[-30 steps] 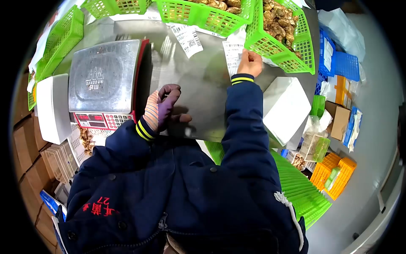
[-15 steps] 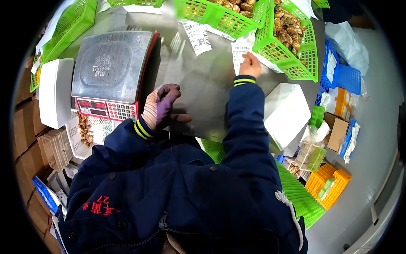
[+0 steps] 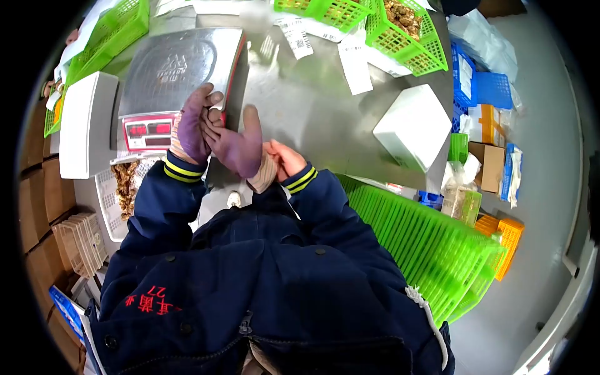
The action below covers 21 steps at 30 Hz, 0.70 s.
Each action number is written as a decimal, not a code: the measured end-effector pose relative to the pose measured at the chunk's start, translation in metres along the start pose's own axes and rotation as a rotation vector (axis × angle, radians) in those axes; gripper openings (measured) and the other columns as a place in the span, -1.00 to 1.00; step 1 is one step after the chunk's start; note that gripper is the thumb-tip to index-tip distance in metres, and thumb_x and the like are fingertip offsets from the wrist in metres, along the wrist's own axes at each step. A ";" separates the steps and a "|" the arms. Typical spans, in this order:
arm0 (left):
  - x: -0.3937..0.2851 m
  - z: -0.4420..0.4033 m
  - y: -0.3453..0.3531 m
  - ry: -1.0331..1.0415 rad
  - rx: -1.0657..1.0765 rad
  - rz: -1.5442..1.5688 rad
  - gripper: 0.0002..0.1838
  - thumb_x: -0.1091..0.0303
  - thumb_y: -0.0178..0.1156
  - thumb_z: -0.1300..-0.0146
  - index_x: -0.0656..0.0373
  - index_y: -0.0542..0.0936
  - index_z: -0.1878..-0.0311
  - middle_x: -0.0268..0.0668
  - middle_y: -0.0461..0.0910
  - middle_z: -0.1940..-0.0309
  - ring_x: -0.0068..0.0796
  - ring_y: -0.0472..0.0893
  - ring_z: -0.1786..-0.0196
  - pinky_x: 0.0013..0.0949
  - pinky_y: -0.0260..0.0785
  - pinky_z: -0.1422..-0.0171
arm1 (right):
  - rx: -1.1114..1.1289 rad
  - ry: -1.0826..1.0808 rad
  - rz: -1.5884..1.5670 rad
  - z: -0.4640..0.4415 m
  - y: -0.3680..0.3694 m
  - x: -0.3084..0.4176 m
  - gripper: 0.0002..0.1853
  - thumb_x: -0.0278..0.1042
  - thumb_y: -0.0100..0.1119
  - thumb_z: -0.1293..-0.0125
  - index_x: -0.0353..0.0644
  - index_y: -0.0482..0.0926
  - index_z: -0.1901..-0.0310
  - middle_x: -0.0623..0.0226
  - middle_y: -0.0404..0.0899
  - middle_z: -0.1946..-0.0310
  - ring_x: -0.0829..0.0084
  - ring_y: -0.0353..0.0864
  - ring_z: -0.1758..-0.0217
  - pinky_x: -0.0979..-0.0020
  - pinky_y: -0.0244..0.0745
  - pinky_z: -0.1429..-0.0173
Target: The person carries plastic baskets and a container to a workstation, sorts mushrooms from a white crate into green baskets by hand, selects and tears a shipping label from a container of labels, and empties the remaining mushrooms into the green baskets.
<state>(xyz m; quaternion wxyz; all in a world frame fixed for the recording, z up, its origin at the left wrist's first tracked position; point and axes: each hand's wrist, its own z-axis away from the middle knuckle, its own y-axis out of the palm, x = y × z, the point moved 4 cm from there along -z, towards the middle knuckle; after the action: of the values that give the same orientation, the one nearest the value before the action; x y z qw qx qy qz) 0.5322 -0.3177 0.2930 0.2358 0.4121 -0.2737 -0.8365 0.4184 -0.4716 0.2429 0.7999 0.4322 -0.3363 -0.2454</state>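
Observation:
My left hand [image 3: 191, 128] wears a purple glove with a striped cuff and is in front of the scale. Its fingers are curled against the fingers of a second purple glove [image 3: 240, 150], which hangs between my hands. My right hand [image 3: 286, 159] is bare and has its fingers closed at that glove's pale cuff. Behind my left hand is the scale [image 3: 165, 56], with a metal pan and red display. Two printed paper labels, one left [image 3: 295, 37] and one right [image 3: 355, 65], lie at the table's far side.
Green baskets [image 3: 406, 40] with brown, mushroom-like pieces stand at the back. White boxes flank the table, one left [image 3: 87, 125] and one right [image 3: 415, 128]. Stacked green crates [image 3: 425, 240] stand to my lower right. A white basket [image 3: 112, 206] sits below the scale.
My right hand has left the paper label at the back and come to the loose glove beside my left hand. My left hand has risen toward the scale. The right label lies differently.

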 end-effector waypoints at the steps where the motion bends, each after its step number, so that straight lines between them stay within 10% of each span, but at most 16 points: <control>1: -0.003 0.007 -0.016 0.034 -0.023 0.013 -0.71 0.22 0.10 -0.21 0.13 0.40 0.06 -0.40 0.51 0.32 -0.65 0.45 0.50 -0.60 0.33 0.49 | -0.062 0.019 -0.095 0.013 0.006 -0.011 -0.47 -0.07 -0.28 -0.33 -0.33 0.25 -0.15 0.14 0.40 -0.07 0.28 0.43 -0.08 0.29 0.32 -0.16; 4: -0.018 0.042 -0.055 0.076 -0.067 0.056 -0.71 0.23 0.10 -0.22 0.14 0.42 0.05 -0.38 0.54 0.31 -0.66 0.45 0.48 -0.59 0.35 0.43 | 0.222 -0.020 -0.304 0.034 0.027 -0.042 -0.43 -0.24 -0.14 -0.21 -0.28 0.13 -0.25 0.13 0.36 -0.11 0.28 0.44 -0.08 0.37 0.40 0.05; 7: -0.018 0.061 -0.093 0.091 -0.047 0.029 -0.73 0.23 0.08 -0.23 0.14 0.43 0.06 -0.38 0.54 0.34 -0.65 0.45 0.48 -0.58 0.35 0.43 | -0.078 -0.213 -0.043 0.043 0.046 -0.076 -0.51 -0.66 -0.02 -0.13 -0.21 0.31 -0.15 0.32 0.50 0.13 0.48 0.55 0.26 0.56 0.43 0.29; 16: 0.018 0.114 -0.092 -0.008 0.039 -0.161 -0.72 0.21 0.18 -0.13 0.20 0.45 0.20 -0.29 0.50 0.41 -0.55 0.47 0.46 -0.53 0.38 0.39 | -0.418 -0.507 0.295 0.080 0.047 -0.127 -0.88 -0.50 -0.02 -0.24 -0.23 0.45 0.18 0.39 0.51 0.28 0.55 0.52 0.25 0.49 0.48 0.16; 20: 0.014 0.132 -0.092 0.839 -0.074 -1.125 -0.53 0.39 0.24 -0.05 0.25 0.38 -0.06 -0.20 0.48 0.21 -0.48 0.48 0.25 -0.43 0.36 0.14 | -0.576 -0.775 0.619 0.109 0.054 -0.113 -0.92 -0.53 -0.03 -0.23 -0.25 0.42 0.24 0.43 0.49 0.40 0.65 0.47 0.35 0.55 0.44 0.26; 21: 0.018 0.142 -0.082 0.669 0.063 -1.045 -0.57 0.37 0.24 -0.05 0.25 0.41 -0.01 -0.22 0.50 0.25 -0.51 0.48 0.27 -0.42 0.36 0.17 | -0.610 -0.769 0.681 0.117 0.070 -0.111 -0.94 -0.55 0.00 -0.22 -0.26 0.40 0.27 0.44 0.49 0.45 0.68 0.44 0.42 0.59 0.40 0.33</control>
<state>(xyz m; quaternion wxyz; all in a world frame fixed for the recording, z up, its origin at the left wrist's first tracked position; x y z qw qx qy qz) 0.3920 -0.2305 0.3017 -0.1442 0.7383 0.0286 -0.6583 0.2652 -0.4215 0.3133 0.7425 -0.0691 -0.6356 -0.1997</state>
